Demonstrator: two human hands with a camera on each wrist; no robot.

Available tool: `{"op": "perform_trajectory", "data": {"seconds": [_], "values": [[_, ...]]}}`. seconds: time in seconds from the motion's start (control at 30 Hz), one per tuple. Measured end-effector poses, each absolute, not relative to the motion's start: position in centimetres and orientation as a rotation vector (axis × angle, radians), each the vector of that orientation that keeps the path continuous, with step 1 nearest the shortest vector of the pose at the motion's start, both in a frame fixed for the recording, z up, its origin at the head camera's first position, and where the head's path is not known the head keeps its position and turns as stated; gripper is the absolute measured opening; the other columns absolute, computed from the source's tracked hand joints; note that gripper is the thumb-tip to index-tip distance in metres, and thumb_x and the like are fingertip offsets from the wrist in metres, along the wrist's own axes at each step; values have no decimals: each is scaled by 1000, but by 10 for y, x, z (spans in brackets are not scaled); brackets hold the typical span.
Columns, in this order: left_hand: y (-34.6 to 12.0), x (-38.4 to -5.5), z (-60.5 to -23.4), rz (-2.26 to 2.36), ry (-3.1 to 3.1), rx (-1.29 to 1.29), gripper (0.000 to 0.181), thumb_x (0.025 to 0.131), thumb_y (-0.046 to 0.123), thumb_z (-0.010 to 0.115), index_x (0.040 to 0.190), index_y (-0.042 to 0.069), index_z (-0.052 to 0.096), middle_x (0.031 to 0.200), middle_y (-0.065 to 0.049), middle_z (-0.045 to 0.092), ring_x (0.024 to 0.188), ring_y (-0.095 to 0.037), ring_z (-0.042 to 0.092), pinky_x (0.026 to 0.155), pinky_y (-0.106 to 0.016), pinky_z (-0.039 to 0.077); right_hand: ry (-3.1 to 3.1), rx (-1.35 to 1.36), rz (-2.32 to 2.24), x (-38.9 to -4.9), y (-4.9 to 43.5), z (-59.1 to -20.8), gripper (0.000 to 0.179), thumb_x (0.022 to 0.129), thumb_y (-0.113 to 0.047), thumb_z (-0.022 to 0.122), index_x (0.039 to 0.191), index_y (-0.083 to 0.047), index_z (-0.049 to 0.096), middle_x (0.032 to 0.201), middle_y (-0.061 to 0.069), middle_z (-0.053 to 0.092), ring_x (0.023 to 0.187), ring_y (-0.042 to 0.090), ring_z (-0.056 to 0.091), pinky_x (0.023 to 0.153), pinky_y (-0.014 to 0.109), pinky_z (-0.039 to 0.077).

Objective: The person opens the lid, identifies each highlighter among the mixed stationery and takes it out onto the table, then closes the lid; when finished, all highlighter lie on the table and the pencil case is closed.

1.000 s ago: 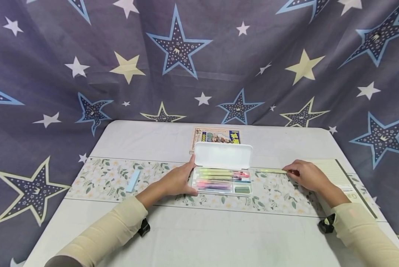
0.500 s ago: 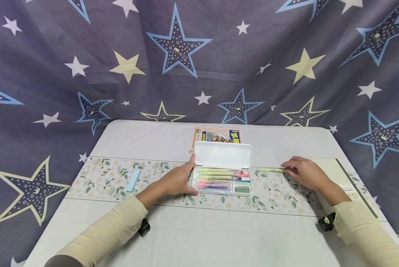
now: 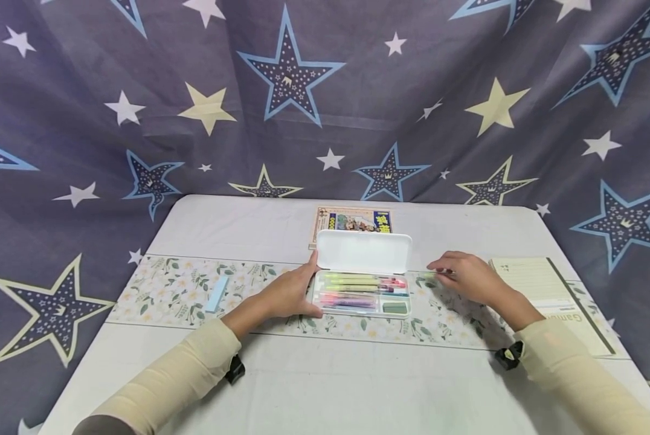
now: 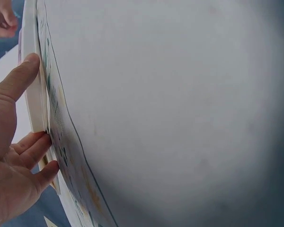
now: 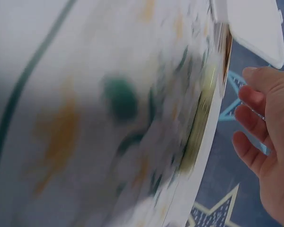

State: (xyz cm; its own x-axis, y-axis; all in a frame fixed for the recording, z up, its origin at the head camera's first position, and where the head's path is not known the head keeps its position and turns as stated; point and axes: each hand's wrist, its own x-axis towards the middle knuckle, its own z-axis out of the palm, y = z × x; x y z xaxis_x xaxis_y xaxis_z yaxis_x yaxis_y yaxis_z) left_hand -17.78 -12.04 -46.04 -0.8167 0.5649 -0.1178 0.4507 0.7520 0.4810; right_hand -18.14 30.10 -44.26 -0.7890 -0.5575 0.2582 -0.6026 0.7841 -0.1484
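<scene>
A white pencil case (image 3: 364, 252) stands with its lid raised. Inside lie several yellow, pink and purple pens (image 3: 352, 282), and a green block (image 3: 394, 308) fills a small compartment. My left hand (image 3: 291, 293) holds the case at its left end; the left wrist view has the thumb against one long side and fingers around the end. My right hand (image 3: 466, 277) hovers just over a yellow-green pen (image 5: 199, 120) lying on the floral strip. In the right wrist view its fingers are loosely bent, apart from the pen. The hand mostly covers this pen in the head view.
Behind the case lies a box with a printed cover (image 3: 352, 219). A light-blue bar (image 3: 217, 293) rests left of my left hand. At the right is a notepad (image 3: 548, 290), partly under my right forearm. A star-patterned curtain (image 3: 325, 109) hangs behind the table.
My right hand has slid left from the pen's right end to above it, uncovering more of the notepad. The left hand and the case have stayed put.
</scene>
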Motion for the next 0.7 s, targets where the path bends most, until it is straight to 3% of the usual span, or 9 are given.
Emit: {"op": "perform_trajectory", "data": {"seconds": [0.7], "values": [[-120,-178,-460,620,2697,782,143,73,53,89,162,3,-10,158,-8,46,143,-28,48,118,-43,41,-2727,1119,433,-187,223,-435,21,90,-15,78,111,-12,79,97,1,76,77,11,66,69,33,55]]}}
